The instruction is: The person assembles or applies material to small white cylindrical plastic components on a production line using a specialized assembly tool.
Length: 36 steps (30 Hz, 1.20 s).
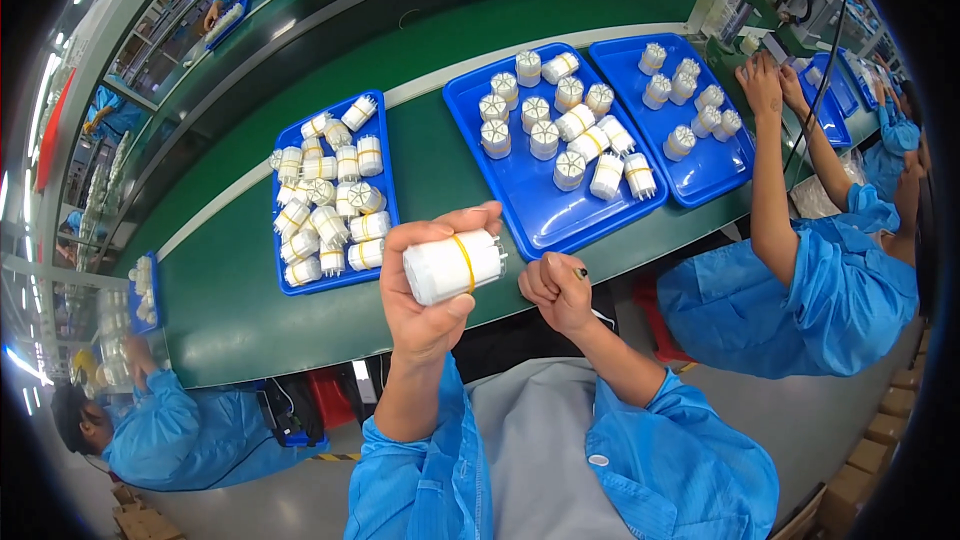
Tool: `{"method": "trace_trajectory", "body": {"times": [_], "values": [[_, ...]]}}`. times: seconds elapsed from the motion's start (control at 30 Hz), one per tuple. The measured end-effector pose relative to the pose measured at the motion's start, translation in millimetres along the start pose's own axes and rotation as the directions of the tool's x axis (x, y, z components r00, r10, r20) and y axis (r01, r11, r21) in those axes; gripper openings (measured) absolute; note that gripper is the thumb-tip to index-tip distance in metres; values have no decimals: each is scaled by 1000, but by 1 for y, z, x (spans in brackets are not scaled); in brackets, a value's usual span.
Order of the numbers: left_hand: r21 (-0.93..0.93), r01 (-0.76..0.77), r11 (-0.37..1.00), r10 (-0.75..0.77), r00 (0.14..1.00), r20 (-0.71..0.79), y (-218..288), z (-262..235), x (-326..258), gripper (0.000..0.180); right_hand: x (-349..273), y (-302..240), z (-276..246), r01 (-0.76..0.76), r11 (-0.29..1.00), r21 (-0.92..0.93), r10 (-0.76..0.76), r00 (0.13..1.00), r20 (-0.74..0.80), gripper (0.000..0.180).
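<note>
My left hand (428,328) is wrapped around a white cylindrical part (438,270), held tilted above the near edge of the bench. A yellow band circles it, and thin metal prongs stick out of its right end. To its right my right hand (556,290) is closed in a loose fist. A small dark and yellowish spot shows at its thumb; whether the fingers hold something is hidden. Beyond my left hand lies a blue tray (338,286) packed with similar banded parts. A larger blue tray (560,230) past my right hand holds several more, some upright, some lying down.
Another blue tray (708,185) with upright white parts stands at the right. Beside it are a co-worker's hands (765,85). A second co-worker (190,430) sits at the lower left. The green bench surface (240,310) runs under the trays, and a dark cable (838,35) hangs at the right.
</note>
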<state>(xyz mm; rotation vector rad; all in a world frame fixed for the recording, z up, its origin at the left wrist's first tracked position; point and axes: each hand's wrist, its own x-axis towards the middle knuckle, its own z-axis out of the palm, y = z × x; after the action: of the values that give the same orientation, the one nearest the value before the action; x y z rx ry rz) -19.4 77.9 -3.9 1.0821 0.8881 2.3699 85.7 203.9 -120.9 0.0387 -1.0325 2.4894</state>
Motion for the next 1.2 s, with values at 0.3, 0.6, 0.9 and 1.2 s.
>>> {"method": "trace_trajectory", "body": {"times": [0.3,0.6,0.9,1.2], "values": [[366,-380,850,308,921,239,-11,-3,0,49,0,-1,-1,-2,1000,9,2,1000,-2,48],[745,-530,406,320,846,427,9,5,5,41,1,0,-2,-26,1000,14,26,1000,-1,49],[877,-455,151,298,867,399,15,9,1,46,1,-2,-1,-35,999,-8,35,999,-9,50],[964,-240,116,231,950,208,21,12,-4,57,1,0,-2,-4,1000,-15,4,1000,13,49]]}}
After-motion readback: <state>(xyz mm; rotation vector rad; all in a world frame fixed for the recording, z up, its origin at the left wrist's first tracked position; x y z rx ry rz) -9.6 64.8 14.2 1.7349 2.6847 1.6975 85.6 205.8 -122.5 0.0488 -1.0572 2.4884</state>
